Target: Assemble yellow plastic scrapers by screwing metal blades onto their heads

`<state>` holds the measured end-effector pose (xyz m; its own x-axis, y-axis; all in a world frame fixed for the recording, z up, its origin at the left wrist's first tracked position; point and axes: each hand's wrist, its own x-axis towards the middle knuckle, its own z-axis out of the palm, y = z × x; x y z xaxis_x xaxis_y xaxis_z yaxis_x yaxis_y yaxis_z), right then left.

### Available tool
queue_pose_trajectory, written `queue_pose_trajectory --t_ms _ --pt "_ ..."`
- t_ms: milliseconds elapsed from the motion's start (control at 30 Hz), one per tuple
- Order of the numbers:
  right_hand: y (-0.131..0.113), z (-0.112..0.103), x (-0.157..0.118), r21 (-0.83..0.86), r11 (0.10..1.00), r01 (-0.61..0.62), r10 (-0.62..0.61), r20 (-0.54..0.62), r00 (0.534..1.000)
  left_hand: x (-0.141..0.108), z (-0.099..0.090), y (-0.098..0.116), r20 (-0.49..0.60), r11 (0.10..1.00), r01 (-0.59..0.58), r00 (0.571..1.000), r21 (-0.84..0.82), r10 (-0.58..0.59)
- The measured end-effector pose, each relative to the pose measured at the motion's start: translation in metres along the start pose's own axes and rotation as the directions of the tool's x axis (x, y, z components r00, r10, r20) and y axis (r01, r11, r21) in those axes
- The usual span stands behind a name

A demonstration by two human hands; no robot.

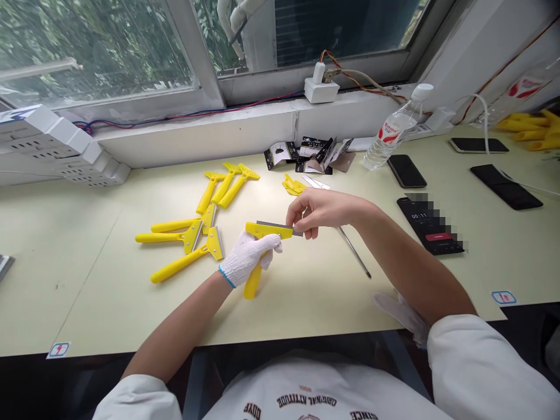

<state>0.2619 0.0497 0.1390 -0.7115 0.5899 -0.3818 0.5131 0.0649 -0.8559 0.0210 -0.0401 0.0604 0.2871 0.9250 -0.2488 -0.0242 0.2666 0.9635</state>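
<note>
A white knit glove covers my left hand, which is wrapped round a yellow scraper with its head up and its handle pointing down. Along the top of that head runs a grey metal blade, its right end sticking out past the yellow plastic. My bare right hand pinches this protruding end between thumb and fingers. Left of my hands lie several more yellow scrapers, some with blades showing. Behind my right hand is a small pile of yellow plastic pieces, and a screwdriver lies partly hidden beneath my right wrist.
Black-and-white blade packets lie by the window sill. A water bottle and several phones stand or lie to the right. A loose white glove hangs at the front table edge. White boxes are stacked at the left.
</note>
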Motion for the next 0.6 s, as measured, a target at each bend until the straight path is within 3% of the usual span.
queue_pose_trajectory --t_ms 233,433,600 --pt "0.005 0.003 0.004 0.051 0.998 0.034 -0.032 -0.032 0.999 -0.002 0.003 0.004 0.013 0.997 -0.008 1.0 0.079 0.007" --pt "0.009 0.003 0.008 0.105 0.994 0.031 -0.032 0.012 0.999 -0.004 0.005 0.007 0.015 0.995 -0.002 1.0 0.102 0.001" --pt "0.01 0.007 0.014 0.135 0.991 -0.016 0.015 0.005 1.0 -0.003 0.005 0.008 0.036 0.991 -0.003 0.999 0.134 -0.002"
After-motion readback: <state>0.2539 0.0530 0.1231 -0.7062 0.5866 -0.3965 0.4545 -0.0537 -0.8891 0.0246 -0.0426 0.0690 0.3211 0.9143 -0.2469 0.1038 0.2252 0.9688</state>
